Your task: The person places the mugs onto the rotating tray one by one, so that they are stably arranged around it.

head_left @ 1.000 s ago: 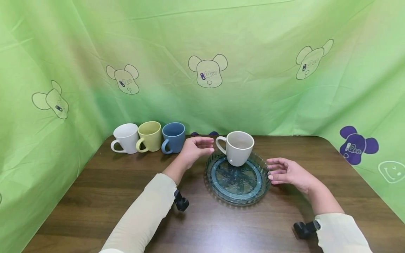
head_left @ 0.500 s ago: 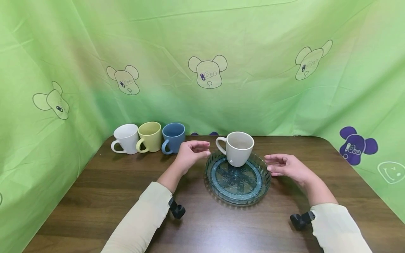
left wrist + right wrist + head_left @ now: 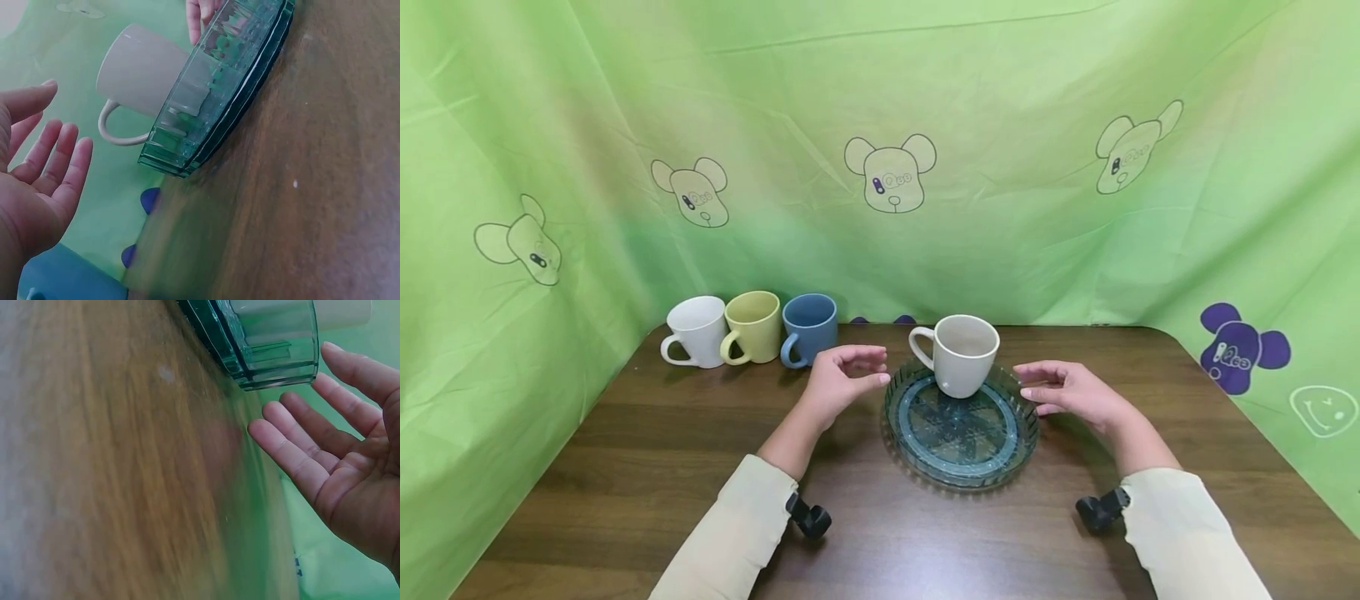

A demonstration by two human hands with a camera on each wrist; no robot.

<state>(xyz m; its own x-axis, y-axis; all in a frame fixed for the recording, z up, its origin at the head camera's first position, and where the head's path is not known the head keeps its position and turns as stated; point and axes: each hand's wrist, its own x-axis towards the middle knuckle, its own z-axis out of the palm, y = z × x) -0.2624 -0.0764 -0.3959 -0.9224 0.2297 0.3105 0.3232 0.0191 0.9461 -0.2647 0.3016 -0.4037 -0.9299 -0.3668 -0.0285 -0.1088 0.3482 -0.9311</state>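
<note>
A round, ribbed dish of clear bluish-green glass [image 3: 958, 480] sits on the wooden table, and an off-white mug [image 3: 964, 362] stands upright inside it toward the back, handle to the left. My left hand [image 3: 838, 383] is held just left of the dish with relaxed fingers and nothing in them; the left wrist view shows a gap between these fingers [image 3: 65, 156] and the mug's handle [image 3: 115, 131]. At the dish's right side is my right hand [image 3: 1071, 396], its fingertips right by the glass rim. In the right wrist view its fingers [image 3: 300, 459] are loosely spread, holding nothing.
Along the table's back left edge stand a white mug [image 3: 698, 333], a yellow mug [image 3: 754, 327] and a blue mug [image 3: 812, 327] in a row, handles toward the left front. A green printed curtain [image 3: 1000, 208] hangs behind the table [image 3: 880, 542] and at its sides.
My left hand has drawn back toward the front left, away from the mug handle. My right hand has shifted slightly left and back along the dish's rim. Dish and mugs have stayed in place.
</note>
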